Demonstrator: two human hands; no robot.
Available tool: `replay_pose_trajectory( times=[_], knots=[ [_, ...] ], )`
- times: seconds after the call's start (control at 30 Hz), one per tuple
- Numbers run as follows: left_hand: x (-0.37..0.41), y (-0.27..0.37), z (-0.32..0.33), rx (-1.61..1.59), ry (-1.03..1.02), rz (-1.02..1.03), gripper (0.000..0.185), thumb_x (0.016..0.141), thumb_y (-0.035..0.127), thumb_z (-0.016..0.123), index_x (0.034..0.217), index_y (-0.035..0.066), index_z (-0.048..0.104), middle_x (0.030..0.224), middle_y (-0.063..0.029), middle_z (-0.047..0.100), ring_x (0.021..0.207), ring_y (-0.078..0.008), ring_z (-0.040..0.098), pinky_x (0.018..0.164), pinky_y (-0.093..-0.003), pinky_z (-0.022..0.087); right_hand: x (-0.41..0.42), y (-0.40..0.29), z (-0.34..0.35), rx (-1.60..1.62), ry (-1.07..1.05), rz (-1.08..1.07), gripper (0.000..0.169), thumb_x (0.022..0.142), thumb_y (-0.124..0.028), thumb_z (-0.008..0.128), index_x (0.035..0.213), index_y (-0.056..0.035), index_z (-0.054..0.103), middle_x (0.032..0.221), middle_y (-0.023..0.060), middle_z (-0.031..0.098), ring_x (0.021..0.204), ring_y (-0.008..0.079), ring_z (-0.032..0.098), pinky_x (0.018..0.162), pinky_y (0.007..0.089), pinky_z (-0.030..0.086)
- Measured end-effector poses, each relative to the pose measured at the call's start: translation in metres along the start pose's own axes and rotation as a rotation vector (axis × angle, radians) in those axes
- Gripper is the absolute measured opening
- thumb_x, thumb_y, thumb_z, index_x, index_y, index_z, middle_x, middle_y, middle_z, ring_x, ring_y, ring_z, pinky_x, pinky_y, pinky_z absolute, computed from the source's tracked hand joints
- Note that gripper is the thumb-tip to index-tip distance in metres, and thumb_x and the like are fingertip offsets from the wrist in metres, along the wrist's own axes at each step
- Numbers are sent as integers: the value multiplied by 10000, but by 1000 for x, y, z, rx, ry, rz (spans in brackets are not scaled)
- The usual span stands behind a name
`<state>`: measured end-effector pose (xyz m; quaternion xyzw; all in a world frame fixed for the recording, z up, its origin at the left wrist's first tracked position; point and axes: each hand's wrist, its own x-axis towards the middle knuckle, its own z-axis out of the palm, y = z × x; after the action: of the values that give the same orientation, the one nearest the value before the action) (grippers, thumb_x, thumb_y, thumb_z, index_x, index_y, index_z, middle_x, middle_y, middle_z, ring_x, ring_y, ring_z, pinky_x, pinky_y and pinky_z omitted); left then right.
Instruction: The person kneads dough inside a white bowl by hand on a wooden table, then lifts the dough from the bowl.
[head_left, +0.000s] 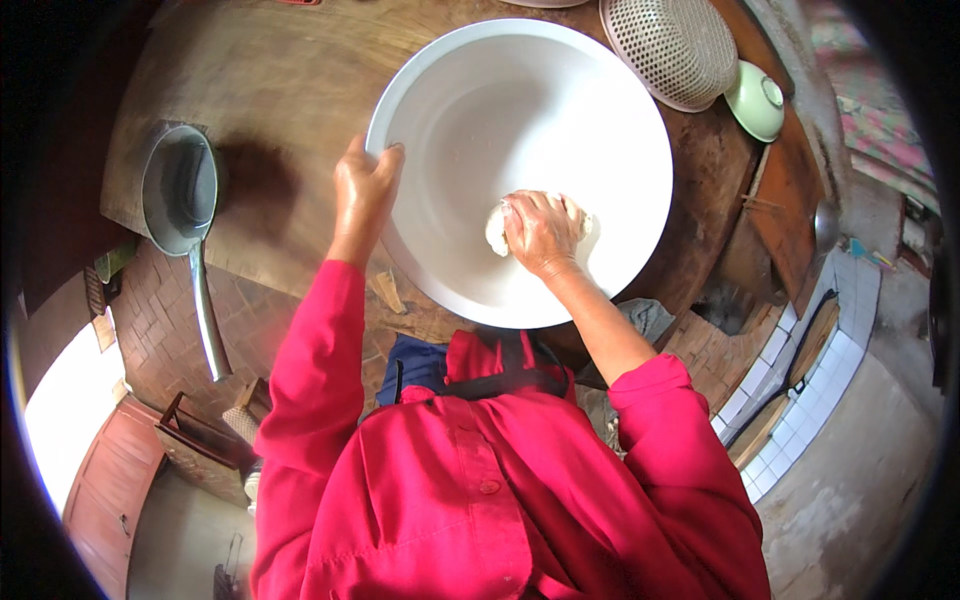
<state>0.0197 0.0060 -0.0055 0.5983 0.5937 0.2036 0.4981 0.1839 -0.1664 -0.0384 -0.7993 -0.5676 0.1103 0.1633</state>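
A large white basin (465, 135) stands on a wooden table in front of me. My left hand (366, 187) grips its left rim, with the thumb over the edge and the other fingers mostly hidden outside. Inside the basin, my right hand (544, 232) rests on top of a lump of pale dough (496, 231), fingers curled over it. Most of the lump is covered by that hand; its edges show on both sides. Whitish residue marks the fingers.
Left of the basin, a metal ladle (180, 191) lies at the edge of the wooden table (262, 75), its handle sticking out past it. A plastic colander (671, 52) and an overturned pale green bowl (756, 101) sit at the back right. A wood chip (389, 292) lies by the near edge.
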Motion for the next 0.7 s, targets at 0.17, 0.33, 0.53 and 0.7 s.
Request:
replay_pose_trajectory(
  times=[0.17,0.33,0.53,0.7],
  knots=[
    [-1,3,0,-45,1,16,302,811,164,610,1012,-61,593,713,-107,627,633,-158,572,599,-318,473,16,-3,10,6,79,41,135,835,-271,572,807,-163,649,837,-15,647,827,200,587,861,430,339],
    [-4,4,0,-46,-17,-2,262,820,145,601,984,-59,596,688,-62,603,604,-112,531,561,-282,454,34,-4,15,57,58,105,153,855,-266,560,789,-150,635,792,-11,641,782,199,584,808,391,355],
    [-5,4,0,-34,6,-9,240,822,143,613,943,-63,588,674,-52,599,588,-98,521,541,-266,443,56,-4,15,58,-12,160,186,895,-265,520,891,-129,646,845,1,636,812,204,584,805,352,367],
    [-7,4,-1,-77,-12,-25,214,840,143,623,949,-39,592,728,-18,594,639,-72,505,571,-239,423,74,-1,17,81,-40,199,199,906,-257,505,893,-109,639,845,33,623,801,235,580,766,362,391]
  ],
)
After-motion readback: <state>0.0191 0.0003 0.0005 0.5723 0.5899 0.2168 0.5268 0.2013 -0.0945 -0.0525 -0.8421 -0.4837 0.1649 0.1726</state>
